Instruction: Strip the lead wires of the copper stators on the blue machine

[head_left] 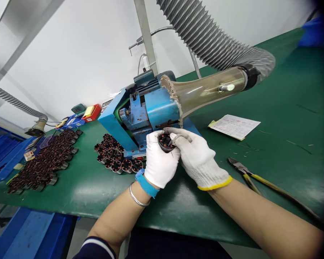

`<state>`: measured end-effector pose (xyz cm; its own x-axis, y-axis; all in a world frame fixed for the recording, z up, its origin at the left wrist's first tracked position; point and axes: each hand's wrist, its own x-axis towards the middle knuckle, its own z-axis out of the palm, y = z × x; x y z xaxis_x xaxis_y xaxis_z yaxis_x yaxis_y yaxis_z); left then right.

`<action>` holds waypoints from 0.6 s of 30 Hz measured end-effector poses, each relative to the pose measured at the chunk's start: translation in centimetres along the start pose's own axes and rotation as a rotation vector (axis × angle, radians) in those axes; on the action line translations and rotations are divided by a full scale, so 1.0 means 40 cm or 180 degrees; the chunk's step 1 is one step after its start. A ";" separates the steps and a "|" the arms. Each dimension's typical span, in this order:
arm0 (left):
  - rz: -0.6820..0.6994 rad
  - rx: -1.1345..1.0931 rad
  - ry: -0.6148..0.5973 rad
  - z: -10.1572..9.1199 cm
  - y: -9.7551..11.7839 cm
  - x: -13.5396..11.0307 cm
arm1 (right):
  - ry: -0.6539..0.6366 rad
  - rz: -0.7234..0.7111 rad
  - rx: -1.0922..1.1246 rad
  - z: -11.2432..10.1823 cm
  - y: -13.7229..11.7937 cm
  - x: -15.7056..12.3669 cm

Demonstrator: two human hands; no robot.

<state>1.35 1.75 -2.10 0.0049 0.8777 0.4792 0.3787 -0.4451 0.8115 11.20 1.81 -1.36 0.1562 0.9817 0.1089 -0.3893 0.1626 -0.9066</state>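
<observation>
My left hand (162, 162), in a white glove with a blue wrist strap, is closed around a motor stator (166, 141). The stator is a round black part with copper windings, its open face tilted up towards me, and thin wire ends stick out of it. My right hand (197, 154), in a knitted glove with a yellow cuff, has its thumb and index finger closed at the stator's upper right edge. Whether a wire lies between those fingertips cannot be made out. Both hands are just in front of a blue motor-driven machine (162, 108).
Several stators (116, 166) stand left of the machine, and a larger group (48, 158) lies farther left. A clear funnel (213, 86) joins a grey hose (205, 36). Yellow-handled pliers (248, 172) and a paper sheet (233, 126) lie on the green table (294, 108).
</observation>
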 end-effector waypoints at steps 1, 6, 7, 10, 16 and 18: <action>-0.0014 -0.0012 0.0009 0.000 0.003 0.001 | 0.0017 0.0025 -0.0023 0.000 -0.001 0.000; -0.0284 -0.0157 -0.0053 0.002 0.019 0.015 | 0.0192 0.0071 -0.0216 0.005 -0.002 0.008; -0.0293 -0.0179 -0.0052 0.003 0.020 0.017 | 0.0186 0.0046 -0.0213 0.005 0.001 0.010; -0.0298 -0.0325 -0.0046 0.004 0.022 0.009 | 0.0145 -0.0006 -0.0151 -0.002 0.011 0.008; -0.0830 -0.1267 -0.0330 -0.049 0.042 -0.083 | -0.0476 -0.0526 -0.0668 -0.025 0.027 -0.044; -0.0937 -0.1445 -0.0322 -0.086 0.044 -0.121 | -0.0789 -0.0794 -0.0912 -0.025 0.031 -0.065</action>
<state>-1.19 -3.90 -1.85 0.0564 0.9794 0.1937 -0.0596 -0.1903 0.9799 11.23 -0.64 -3.17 -0.0223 0.9158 0.4010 -0.0948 0.3974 -0.9127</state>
